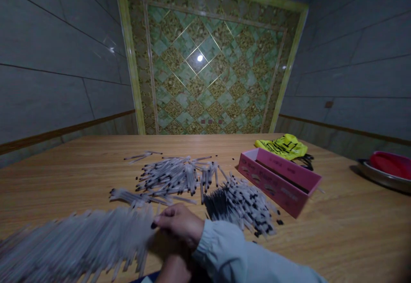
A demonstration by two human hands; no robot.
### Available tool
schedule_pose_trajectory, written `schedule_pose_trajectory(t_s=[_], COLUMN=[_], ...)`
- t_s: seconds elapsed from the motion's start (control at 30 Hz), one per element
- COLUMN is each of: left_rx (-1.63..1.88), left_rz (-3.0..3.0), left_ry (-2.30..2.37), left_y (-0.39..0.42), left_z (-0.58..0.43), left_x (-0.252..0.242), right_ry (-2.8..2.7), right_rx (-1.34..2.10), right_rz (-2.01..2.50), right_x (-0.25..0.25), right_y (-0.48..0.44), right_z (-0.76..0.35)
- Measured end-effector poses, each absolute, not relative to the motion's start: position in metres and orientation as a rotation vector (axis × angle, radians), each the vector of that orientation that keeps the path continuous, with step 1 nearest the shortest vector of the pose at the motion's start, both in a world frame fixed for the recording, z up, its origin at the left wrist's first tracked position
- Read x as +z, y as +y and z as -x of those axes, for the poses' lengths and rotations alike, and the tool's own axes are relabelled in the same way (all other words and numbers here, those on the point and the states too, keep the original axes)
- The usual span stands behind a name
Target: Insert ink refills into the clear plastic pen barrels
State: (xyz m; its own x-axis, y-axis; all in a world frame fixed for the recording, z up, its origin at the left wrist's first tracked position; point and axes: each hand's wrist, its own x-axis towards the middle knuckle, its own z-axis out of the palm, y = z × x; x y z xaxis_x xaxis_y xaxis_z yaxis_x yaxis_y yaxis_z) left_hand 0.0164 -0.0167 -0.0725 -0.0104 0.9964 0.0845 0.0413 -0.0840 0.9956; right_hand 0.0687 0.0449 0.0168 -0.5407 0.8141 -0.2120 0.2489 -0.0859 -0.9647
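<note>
My right hand (181, 223), in a pale grey-green sleeve, reaches left across the middle front of the table. Its thumb and fingers are pinched together on a small black cap (153, 225). Partly behind it, low in the view, is my left hand (175, 268), with its fingers hidden or in shadow. Beside the fingertips, a wide blurred row of thin whitish tubes (80, 242) spreads to the left. Beyond lies a pile of similar dark-tipped tubes (170, 174), with a smaller bundle (128, 196) nearer. Right of my hand is another heap of black-ended tubes (247, 204).
A long open pink box (272, 182) stands to the right on the wooden table (346, 231). Behind it lies a yellow bag (282, 146) with black lettering. At the far right edge sits a metal tray (382, 178) holding a red item (390, 165).
</note>
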Motion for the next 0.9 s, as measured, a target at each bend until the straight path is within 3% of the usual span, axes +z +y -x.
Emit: schedule_pose_trajectory(t_s=[0.2,0.43,0.6,0.9], left_rx=[0.980,1.064,1.227,1.186], left_rz=[-1.625,-1.389,-1.125,-1.321], left_ry=[1.240,1.192,1.184,1.307], left_y=[-0.007,0.000,0.012,0.007], left_z=[-0.026,-0.022,-0.017,-0.017], left_x=[-0.051,-0.070,-0.088,-0.093], right_ry=[-1.717,-1.864,-2.082,-2.509], right_rx=[1.196,0.708,0.415,0.333], right_rz=[1.385,1.628,1.527,1.389], right_x=[0.042,0.040,0.041,-0.007], right_y=[0.090,0.119,0.105,0.086], right_z=[-0.202,-0.290,-0.246,-0.104])
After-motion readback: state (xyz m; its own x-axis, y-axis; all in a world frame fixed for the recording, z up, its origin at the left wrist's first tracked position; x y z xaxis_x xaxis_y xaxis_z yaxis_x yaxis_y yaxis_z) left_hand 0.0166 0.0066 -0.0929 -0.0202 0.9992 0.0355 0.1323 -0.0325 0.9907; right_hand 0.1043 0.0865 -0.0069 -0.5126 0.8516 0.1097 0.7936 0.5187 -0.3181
